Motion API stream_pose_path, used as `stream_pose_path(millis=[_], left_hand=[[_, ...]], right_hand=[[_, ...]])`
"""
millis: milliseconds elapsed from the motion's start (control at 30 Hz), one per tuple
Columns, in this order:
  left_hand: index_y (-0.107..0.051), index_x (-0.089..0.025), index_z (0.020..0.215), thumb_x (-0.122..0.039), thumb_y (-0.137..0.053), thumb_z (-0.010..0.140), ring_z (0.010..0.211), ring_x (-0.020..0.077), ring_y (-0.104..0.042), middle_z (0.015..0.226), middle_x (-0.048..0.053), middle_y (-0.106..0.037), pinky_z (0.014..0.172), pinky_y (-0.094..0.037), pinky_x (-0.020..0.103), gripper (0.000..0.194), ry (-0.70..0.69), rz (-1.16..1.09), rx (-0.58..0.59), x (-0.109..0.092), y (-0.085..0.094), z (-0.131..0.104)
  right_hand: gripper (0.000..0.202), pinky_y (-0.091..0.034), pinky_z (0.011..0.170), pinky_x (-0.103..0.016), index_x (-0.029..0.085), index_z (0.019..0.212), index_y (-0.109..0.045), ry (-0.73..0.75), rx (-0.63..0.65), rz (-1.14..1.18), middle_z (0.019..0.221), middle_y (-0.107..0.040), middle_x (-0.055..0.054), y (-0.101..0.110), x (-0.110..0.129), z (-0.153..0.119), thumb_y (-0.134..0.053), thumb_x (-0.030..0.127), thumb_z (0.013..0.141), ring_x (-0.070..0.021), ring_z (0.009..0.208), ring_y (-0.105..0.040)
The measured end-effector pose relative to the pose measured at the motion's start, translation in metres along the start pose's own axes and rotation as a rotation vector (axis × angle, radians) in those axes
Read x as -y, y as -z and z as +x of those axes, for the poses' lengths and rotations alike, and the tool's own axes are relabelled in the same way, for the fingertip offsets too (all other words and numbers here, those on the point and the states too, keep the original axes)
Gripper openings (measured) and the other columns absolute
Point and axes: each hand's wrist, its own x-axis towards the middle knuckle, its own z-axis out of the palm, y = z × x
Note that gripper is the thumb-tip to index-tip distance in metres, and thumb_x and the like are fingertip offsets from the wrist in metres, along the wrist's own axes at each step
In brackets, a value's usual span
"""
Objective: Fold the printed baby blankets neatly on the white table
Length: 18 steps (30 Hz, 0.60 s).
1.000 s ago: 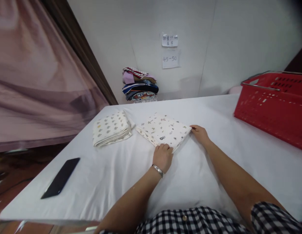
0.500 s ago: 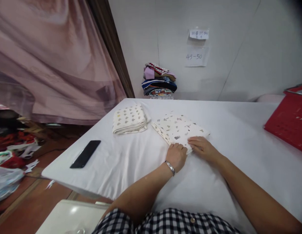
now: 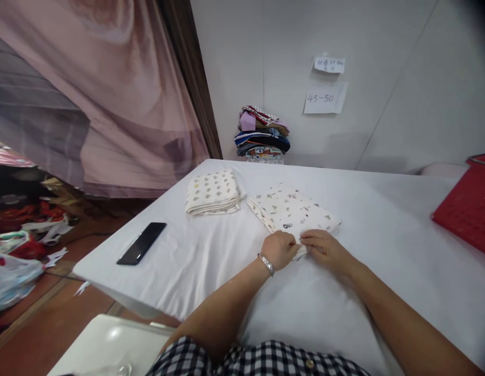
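Note:
A folded white cloth (image 3: 293,209) with small grey and brown printed figures lies cornerwise on the white-covered table. At its near corner, my left hand (image 3: 279,249), with a silver bangle at the wrist, has its fingers closed on the cloth's edge. My right hand (image 3: 326,252) is beside it, thumb and fingers pinching the same corner. The fingertips hide part of that corner. To the left lies a second folded cloth (image 3: 213,192), cream with rows of grey prints, touched by neither hand.
A black phone (image 3: 141,243) lies near the table's (image 3: 180,250) left edge. Piled clothes (image 3: 263,137) stand against the back wall. A red basket (image 3: 468,203) is at the right. Beside the table are a white stool (image 3: 109,344) and a plastic bag (image 3: 15,282).
My fingers have curled tighter at the near corner and lifted a bit of its edge. The whole view has shifted slightly; the other cloth and phone stay put on the table.

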Motion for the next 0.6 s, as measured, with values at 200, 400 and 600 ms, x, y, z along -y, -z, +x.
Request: stream_pose_path(millis=[200,400,600], left_hand=[[-0.063,-0.02,0.071,-0.041,-0.053,0.083,0.076,0.0166,-0.056,0.074,0.001,-0.065,0.063,-0.036,0.025,0.025,0.03,0.0,-0.045,0.004,0.0,0.001],[-0.061,-0.019,0.062,-0.043,-0.045,0.087,0.064,0.0137,-0.054,0.065,0.001,-0.063,0.057,-0.031,0.025,0.038,0.154,-0.058,-0.03,0.012,0.016,0.005],[-0.064,-0.019,0.066,-0.04,-0.054,0.079,0.062,0.0122,-0.053,0.064,-0.001,-0.062,0.058,-0.035,0.023,0.026,0.278,-0.267,-0.036,0.029,0.022,-0.004]], right_hand=[[0.024,-0.049,0.085,-0.039,0.026,0.101,-0.067,-0.013,0.054,0.033,0.105,-0.065,-0.006,0.005,0.005,0.003,-0.049,0.02,0.086,-0.0205,0.097,-0.06],[0.023,-0.048,0.084,-0.04,0.025,0.104,-0.066,0.044,0.073,0.089,0.104,-0.065,-0.007,0.008,0.009,0.005,-0.058,0.025,0.082,-0.0226,0.097,-0.06],[0.023,-0.049,0.081,-0.041,0.025,0.103,-0.067,0.041,0.1,0.116,0.101,-0.065,-0.008,0.006,0.009,0.006,-0.061,0.032,0.082,-0.0229,0.094,-0.06]])
